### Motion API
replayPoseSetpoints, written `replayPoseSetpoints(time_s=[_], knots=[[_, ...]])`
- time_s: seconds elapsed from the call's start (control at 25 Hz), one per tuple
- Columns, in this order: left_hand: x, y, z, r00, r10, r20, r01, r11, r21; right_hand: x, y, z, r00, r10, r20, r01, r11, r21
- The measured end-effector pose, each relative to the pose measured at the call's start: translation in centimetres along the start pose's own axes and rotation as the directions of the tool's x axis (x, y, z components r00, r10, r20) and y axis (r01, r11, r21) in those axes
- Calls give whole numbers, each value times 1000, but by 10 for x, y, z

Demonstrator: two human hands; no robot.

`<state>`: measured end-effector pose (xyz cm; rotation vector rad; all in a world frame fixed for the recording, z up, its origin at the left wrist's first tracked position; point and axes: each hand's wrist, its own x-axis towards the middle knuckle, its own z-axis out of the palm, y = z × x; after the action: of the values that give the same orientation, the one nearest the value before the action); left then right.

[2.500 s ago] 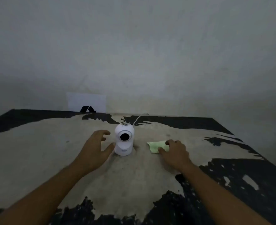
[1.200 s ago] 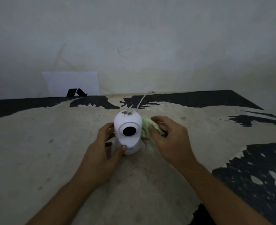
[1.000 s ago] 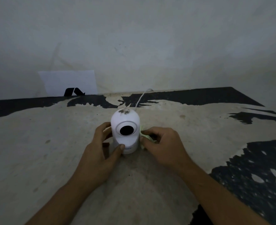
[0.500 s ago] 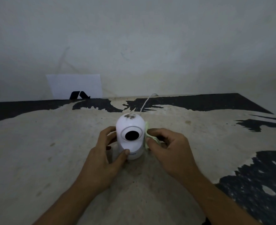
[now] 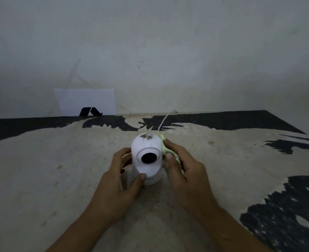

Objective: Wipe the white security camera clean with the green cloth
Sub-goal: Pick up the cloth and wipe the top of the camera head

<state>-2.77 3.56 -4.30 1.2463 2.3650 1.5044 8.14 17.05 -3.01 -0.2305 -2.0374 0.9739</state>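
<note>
Worn table (image 5: 59, 179), white camera (image 5: 147, 159), dirt-smudged top

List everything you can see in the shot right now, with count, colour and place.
Security camera: one, white with a dark lens, upright mid-table, dark smudges on its top.
Cloth: one, pale green, pressed against the camera's right side.
Cable: one, white, running from behind the camera toward the wall.
Card: one, white with a black mark, leaning on the wall at back left.
Table: one, worn beige with black patches, filling the foreground.
Wall: grey-white, behind the table.
Left hand: steadying the camera's left side and base.
Right hand: holding the cloth.
</note>
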Motion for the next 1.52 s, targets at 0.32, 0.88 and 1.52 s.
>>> replayPoseSetpoints(time_s=[0.32, 0.88, 1.52], knots=[[2, -1, 0, 1000, 29, 1, -29, 999, -28, 0, 3, 6, 1000, -29, -13, 27, 997, -76], [4, -3, 1, 1000, 23, 2, -23, 999, -31, 3, 10, 5, 967, -249, 63, 257, 937, -237], [5, -5, 2, 999, 50, -12, -50, 998, -25, 16, 16, 5, 972, -234, 31, 235, 949, -212]])
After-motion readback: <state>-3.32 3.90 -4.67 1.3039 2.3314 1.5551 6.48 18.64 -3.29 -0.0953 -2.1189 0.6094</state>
